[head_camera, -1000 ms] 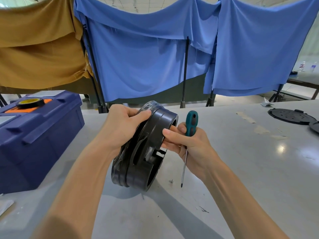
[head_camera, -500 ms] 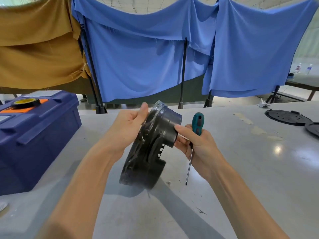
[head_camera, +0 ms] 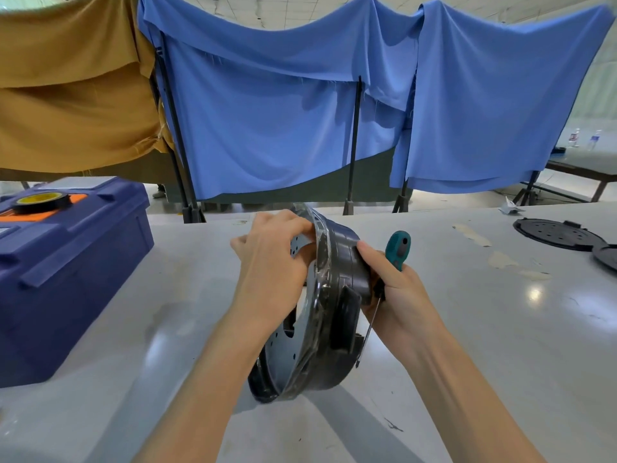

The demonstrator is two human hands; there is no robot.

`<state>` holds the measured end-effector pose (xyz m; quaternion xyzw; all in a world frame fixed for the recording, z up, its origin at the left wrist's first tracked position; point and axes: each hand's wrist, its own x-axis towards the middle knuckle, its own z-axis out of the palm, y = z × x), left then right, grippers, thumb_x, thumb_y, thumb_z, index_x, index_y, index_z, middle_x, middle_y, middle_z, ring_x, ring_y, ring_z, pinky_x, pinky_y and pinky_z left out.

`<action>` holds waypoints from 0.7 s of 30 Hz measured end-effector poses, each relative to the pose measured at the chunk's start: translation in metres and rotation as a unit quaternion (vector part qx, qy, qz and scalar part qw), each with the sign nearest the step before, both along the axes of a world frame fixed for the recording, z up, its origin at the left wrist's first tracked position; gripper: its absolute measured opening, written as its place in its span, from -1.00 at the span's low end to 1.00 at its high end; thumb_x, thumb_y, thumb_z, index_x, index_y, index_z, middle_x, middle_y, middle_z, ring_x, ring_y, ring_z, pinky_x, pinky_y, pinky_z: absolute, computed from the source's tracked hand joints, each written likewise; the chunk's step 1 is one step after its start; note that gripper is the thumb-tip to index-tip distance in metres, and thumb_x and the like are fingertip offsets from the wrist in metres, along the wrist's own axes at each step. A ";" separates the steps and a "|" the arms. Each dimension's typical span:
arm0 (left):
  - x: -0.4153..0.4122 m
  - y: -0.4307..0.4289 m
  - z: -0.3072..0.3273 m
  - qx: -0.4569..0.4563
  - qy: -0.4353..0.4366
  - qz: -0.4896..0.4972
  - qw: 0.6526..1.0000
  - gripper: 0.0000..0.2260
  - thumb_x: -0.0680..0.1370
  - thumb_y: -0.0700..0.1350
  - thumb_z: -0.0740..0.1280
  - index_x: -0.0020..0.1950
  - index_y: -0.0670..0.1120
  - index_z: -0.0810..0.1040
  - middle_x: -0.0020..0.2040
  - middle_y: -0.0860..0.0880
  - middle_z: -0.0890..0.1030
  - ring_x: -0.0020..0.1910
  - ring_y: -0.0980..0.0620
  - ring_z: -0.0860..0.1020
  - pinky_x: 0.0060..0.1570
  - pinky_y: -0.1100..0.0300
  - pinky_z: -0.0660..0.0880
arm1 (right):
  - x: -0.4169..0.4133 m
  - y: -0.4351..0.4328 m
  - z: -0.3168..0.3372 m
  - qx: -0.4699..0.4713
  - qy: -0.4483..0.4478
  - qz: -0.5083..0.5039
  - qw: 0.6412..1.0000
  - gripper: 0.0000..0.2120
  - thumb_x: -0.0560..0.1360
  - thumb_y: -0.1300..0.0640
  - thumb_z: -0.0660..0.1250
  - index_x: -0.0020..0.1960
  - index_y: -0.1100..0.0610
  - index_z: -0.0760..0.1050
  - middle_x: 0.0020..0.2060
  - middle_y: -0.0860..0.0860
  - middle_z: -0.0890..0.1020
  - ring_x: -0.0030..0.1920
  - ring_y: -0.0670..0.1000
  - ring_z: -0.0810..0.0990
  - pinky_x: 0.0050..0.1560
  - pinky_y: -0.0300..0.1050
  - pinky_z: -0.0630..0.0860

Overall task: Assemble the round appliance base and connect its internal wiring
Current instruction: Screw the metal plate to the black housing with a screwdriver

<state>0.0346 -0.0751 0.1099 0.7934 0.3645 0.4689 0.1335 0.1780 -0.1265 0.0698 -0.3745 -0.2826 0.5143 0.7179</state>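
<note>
A: Both hands are on the round base point(head_camera: 337, 315). We see the left hand point(head_camera: 270, 272) clamped on its upper rim, fingers hooked over the grey inner plate point(head_camera: 293, 335); the right hand point(head_camera: 397, 295) is pressed to the black outer wall and pinning a screwdriver point(head_camera: 395, 252) too.

B: Where's the base?

A: Tipped on edge, low rim at or just off the table point(head_camera: 484, 345); we can't tell which.

B: Progress?

A: We judge the shell halves joined, plastic film still on. No wires show, so wiring is hidden or undone. Two black discs point(head_camera: 554, 233) lie well apart at far right, possibly unfitted. Blue toolbox point(head_camera: 70, 262) is at left.
</note>
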 end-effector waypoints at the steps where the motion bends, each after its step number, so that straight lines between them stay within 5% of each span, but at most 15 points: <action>1: 0.002 0.000 -0.002 0.015 -0.001 -0.004 1.000 -0.86 0.50 -0.25 0.39 -0.11 0.00 0.62 -0.14 0.20 0.53 0.02 0.05 0.41 0.09 -0.15 0.34 | 0.001 0.000 0.000 -0.003 0.011 0.004 1.000 -0.79 0.30 0.06 0.49 -0.17 0.20 0.66 -0.16 0.14 0.68 -0.27 0.02 0.68 -0.29 -0.15 0.63; 3: 0.006 -0.001 -0.008 0.068 0.016 0.002 0.998 -0.91 0.50 -0.22 0.40 -0.12 -0.03 0.61 -0.14 0.20 0.52 0.02 -0.01 0.45 0.06 -0.10 0.30 | 0.005 0.002 -0.001 -0.012 0.028 0.006 1.000 -0.86 0.27 0.05 0.49 -0.27 0.11 0.72 -0.19 0.10 0.72 -0.26 0.02 0.70 -0.22 -0.11 0.66; 6: 0.014 0.000 -0.017 0.142 0.036 0.004 0.989 -0.98 0.48 -0.13 0.39 -0.14 -0.06 0.61 -0.13 0.09 0.60 -0.02 -0.07 0.51 0.01 -0.12 0.27 | 0.017 0.007 -0.006 -0.043 0.070 0.008 0.997 -0.75 0.26 0.05 0.51 -0.13 0.16 0.71 -0.14 0.12 0.72 -0.22 0.06 0.70 -0.07 0.00 0.64; 14: 0.041 0.008 -0.034 0.275 0.125 0.066 0.951 -0.95 0.52 -0.15 0.40 -0.13 -0.02 0.63 -0.19 0.05 0.59 -0.05 -0.12 0.58 -0.01 -0.19 0.38 | 0.032 0.017 -0.021 -0.078 0.177 0.091 0.977 -0.80 0.37 0.04 0.44 -0.21 0.18 0.70 -0.23 0.09 0.71 -0.25 0.05 0.70 -0.22 -0.13 0.64; 16: 0.045 0.010 -0.039 0.267 0.113 0.062 0.955 -0.93 0.53 -0.14 0.39 -0.14 -0.01 0.64 -0.20 0.08 0.59 -0.04 -0.10 0.57 0.00 -0.18 0.36 | 0.033 0.018 -0.023 -0.067 0.170 0.091 0.979 -0.78 0.21 0.06 0.54 -0.25 0.20 0.70 -0.27 0.10 0.71 -0.29 0.04 0.70 -0.30 -0.15 0.63; 19: 0.047 0.013 -0.047 0.244 0.082 0.036 0.966 -0.92 0.54 -0.10 0.38 -0.13 0.00 0.66 -0.17 0.10 0.60 -0.02 -0.08 0.56 0.02 -0.18 0.33 | 0.034 0.016 -0.028 -0.026 0.168 0.103 0.980 -0.49 -0.21 0.14 0.74 -0.31 0.24 0.68 -0.33 0.09 0.69 -0.33 -0.01 0.69 -0.36 -0.20 0.60; 21: 0.048 0.013 -0.051 0.232 0.070 0.030 0.970 -0.89 0.55 -0.06 0.37 -0.12 0.02 0.68 -0.14 0.11 0.61 -0.03 -0.08 0.55 0.02 -0.16 0.31 | 0.036 0.016 -0.031 -0.016 0.182 0.105 0.977 -0.42 -0.28 0.18 0.74 -0.30 0.25 0.68 -0.34 0.09 0.68 -0.35 -0.01 0.68 -0.36 -0.20 0.61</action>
